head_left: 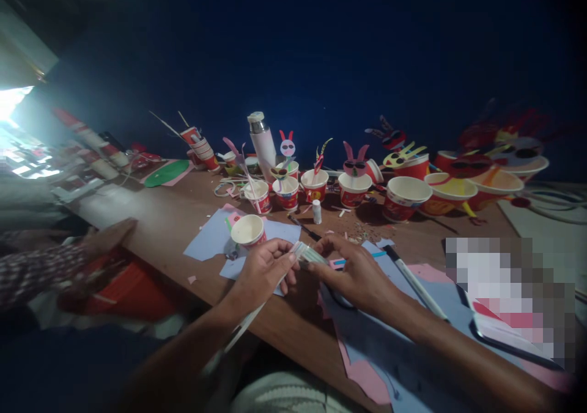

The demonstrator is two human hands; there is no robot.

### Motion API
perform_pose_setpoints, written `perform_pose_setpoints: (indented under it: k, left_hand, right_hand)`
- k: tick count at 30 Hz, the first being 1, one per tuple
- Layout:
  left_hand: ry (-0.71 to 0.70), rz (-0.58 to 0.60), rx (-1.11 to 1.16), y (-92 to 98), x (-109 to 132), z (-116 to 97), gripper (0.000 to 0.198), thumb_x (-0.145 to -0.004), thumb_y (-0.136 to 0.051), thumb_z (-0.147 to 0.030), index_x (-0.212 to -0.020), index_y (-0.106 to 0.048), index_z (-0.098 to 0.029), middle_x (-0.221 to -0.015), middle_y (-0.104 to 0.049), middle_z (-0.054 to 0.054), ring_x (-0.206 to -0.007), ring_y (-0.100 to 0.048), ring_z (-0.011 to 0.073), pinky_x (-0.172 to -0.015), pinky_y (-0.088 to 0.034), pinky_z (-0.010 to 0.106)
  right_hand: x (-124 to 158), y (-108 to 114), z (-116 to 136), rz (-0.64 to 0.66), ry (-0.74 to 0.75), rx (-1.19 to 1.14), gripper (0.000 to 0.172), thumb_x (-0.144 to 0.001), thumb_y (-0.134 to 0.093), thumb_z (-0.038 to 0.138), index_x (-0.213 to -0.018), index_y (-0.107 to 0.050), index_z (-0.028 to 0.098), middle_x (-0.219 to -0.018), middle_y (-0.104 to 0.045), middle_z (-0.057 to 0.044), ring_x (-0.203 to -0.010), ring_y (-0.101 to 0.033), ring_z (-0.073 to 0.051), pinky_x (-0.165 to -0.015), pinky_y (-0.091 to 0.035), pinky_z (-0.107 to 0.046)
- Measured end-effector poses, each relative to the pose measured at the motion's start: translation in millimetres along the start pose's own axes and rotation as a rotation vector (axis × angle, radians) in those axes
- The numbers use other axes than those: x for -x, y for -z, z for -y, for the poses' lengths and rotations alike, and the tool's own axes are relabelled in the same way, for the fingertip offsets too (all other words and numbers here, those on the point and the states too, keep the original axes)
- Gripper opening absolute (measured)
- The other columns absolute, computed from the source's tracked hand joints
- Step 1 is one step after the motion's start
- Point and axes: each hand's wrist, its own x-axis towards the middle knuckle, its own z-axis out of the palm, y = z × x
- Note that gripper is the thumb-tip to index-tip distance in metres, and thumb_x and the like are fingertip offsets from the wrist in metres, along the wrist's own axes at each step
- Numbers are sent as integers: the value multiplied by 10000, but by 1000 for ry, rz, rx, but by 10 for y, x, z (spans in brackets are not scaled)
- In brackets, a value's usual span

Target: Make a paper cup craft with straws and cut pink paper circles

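Both hands meet above the brown table around a clear, shiny, whitish-green piece (309,253), perhaps a roll of clear tape; its exact kind I cannot make out. My left hand (268,269) pinches its near end between thumb and fingers. A thin white stick or strip (250,320) runs down from beneath that hand. On the other end, the fingers of my right hand (351,269) are closed. Just behind my left hand a white and red paper cup (248,231) stands on blue paper. Dark scissors handles (339,297) show partly under my right hand.
Paper cups (355,187) with cut-paper rabbit faces line the back, near a white flask (263,147). A small white bottle (317,211) stands in front. Blue paper (371,346), a marker (415,281) and a phone (509,327) lie right. Another person's hand (112,236) rests left.
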Motion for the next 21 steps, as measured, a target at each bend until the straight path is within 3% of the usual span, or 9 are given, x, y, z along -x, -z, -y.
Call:
perform_pose_setpoints:
  k: [5, 11, 16, 21]
  left_hand:
    - [6, -5, 20, 24, -49, 82, 229, -741, -579, -344, -790, -532, -126, -611, -555, -13, -418, -477, 56, -359, -375, 153]
    - [18, -39, 129, 0, -92, 136, 214, -735, -588, -330, -751, -528, -125, -613, -564, -12, -422, -477, 50, -397, -370, 160]
    - [11, -89, 173, -52, -114, 119, 225, -708, -612, -332, -735, -536, -122, -583, -555, -17, -406, -453, 51, -404, -350, 173]
    - [-12, -95, 148, -55, -130, 105, 228, -696, -626, -335, -711, -537, -125, -560, -549, -25, -398, -443, 50, -408, -331, 177]
  right_hand:
    - [26, -23, 21, -34, 61, 118, 172, -772, -560, 298, -915, -574, 203, -801, -624, -25, -772, -553, -196, -690, -387, -307]
    - [58, -28, 52, -119, 263, 371, 212, -811, -519, 301, -958, -577, 161, -853, -647, -74, -822, -542, -231, -753, -310, -369]
    - [37, -2, 112, -135, 308, 592, 201, -825, -484, 285, -896, -614, 151, -773, -660, -88, -770, -542, -243, -742, -279, -385]
    - [14, 7, 110, -95, 269, 672, 173, -803, -488, 257, -759, -630, 167, -738, -672, -100, -741, -564, -243, -695, -273, -370]
